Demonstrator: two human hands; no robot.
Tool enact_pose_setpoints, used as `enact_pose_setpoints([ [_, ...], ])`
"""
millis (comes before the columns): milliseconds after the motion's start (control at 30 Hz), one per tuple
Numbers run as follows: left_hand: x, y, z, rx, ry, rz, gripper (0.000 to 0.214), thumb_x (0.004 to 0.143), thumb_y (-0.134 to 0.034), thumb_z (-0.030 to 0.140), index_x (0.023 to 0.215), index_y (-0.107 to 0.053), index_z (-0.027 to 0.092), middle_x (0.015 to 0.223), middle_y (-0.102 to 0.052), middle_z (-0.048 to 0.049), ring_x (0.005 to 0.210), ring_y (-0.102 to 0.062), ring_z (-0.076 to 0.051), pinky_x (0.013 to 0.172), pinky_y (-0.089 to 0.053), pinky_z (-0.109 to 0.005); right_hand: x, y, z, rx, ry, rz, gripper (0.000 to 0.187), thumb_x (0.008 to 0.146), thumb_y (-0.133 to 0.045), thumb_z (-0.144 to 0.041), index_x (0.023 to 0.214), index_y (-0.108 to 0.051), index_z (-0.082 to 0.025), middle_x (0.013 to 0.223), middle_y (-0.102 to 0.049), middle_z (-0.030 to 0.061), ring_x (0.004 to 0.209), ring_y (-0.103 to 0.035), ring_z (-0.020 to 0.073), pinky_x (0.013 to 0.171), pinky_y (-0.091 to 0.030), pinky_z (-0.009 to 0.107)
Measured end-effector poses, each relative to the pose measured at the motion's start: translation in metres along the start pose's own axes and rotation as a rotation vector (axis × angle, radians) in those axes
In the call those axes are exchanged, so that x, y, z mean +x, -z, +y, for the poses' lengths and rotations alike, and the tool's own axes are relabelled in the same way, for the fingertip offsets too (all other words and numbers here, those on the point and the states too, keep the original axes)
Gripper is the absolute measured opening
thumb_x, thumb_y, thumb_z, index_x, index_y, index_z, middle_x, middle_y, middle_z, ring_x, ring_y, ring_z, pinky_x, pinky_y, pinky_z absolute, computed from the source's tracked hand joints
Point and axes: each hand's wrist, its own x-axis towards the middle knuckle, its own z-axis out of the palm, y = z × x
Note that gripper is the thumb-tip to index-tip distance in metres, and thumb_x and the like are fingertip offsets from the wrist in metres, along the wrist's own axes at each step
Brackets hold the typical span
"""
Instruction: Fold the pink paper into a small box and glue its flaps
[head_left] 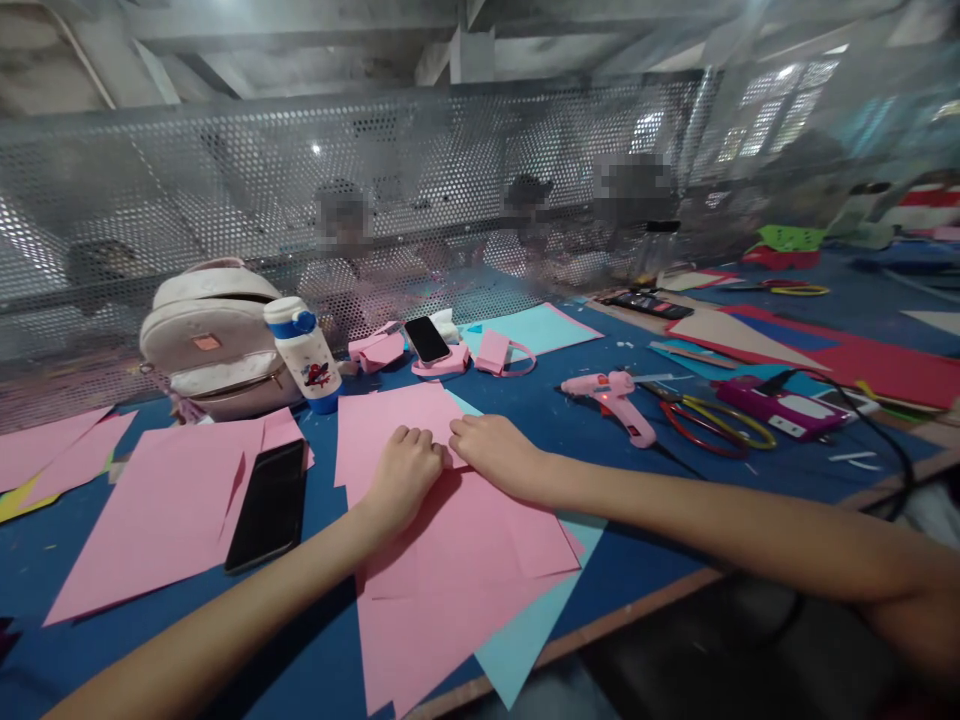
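My left hand [409, 465] and right hand [495, 452] curl on pink paper [465, 535], clamping unclear; likely light, creasable, best held by edges

We fix on the paper stack [472, 560], lying on the counter [319, 650]. Left of it we log a phone [270, 505], overlapping loose sheets [165, 500]. Behind it, leftward: bottle [306, 358], then backpack [214, 335]. Behind it, rightward: glue gun [619, 397], then scissors [676, 402], then power strip [784, 407]. Beyond them all we note a partition [240, 195].
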Motion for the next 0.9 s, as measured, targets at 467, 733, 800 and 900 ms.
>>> enact_pose_setpoints([
  [467,-0.007,-0.003,-0.010,0.004,-0.082,0.093,0.016,0.098,-0.053,0.021,0.096,-0.068,0.015,0.095,-0.065,-0.0103,0.089,-0.063,-0.028,0.079,-0.040,-0.041,-0.013,-0.004,0.000,-0.047,0.026,0.023,0.028,0.086,-0.050,0.003,0.100,-0.071,-0.010,0.106,-0.065,0.0149,0.102,-0.060,0.0252,0.075,-0.044,0.034],
  [733,-0.013,-0.007,-0.012,-0.002,-0.042,0.129,0.016,0.095,-0.053,0.018,0.090,-0.068,0.014,0.088,-0.066,-0.0123,0.086,-0.062,-0.028,0.084,-0.039,-0.043,-0.018,0.001,-0.002,-0.068,-0.021,-0.002,0.021,0.082,-0.057,-0.001,0.093,-0.074,-0.008,0.102,-0.067,0.0182,0.100,-0.062,0.0296,0.075,-0.043,0.036],
  [800,-0.014,-0.009,-0.013,-0.014,-0.044,0.140,0.016,0.095,-0.053,0.019,0.089,-0.068,0.015,0.088,-0.067,-0.0122,0.086,-0.062,-0.028,0.086,-0.038,-0.043,-0.019,0.003,-0.001,-0.064,-0.025,-0.011,0.022,0.082,-0.057,0.000,0.093,-0.074,-0.009,0.099,-0.068,0.0179,0.098,-0.064,0.0289,0.076,-0.043,0.035],
  [900,-0.016,-0.010,-0.015,-0.037,-0.054,0.144,0.017,0.095,-0.054,0.022,0.087,-0.068,0.016,0.085,-0.068,-0.0113,0.085,-0.062,-0.027,0.088,-0.038,-0.043,-0.019,0.005,0.000,-0.053,-0.028,-0.025,0.023,0.081,-0.056,0.002,0.090,-0.075,-0.009,0.096,-0.070,0.0175,0.094,-0.066,0.0273,0.075,-0.043,0.034],
])
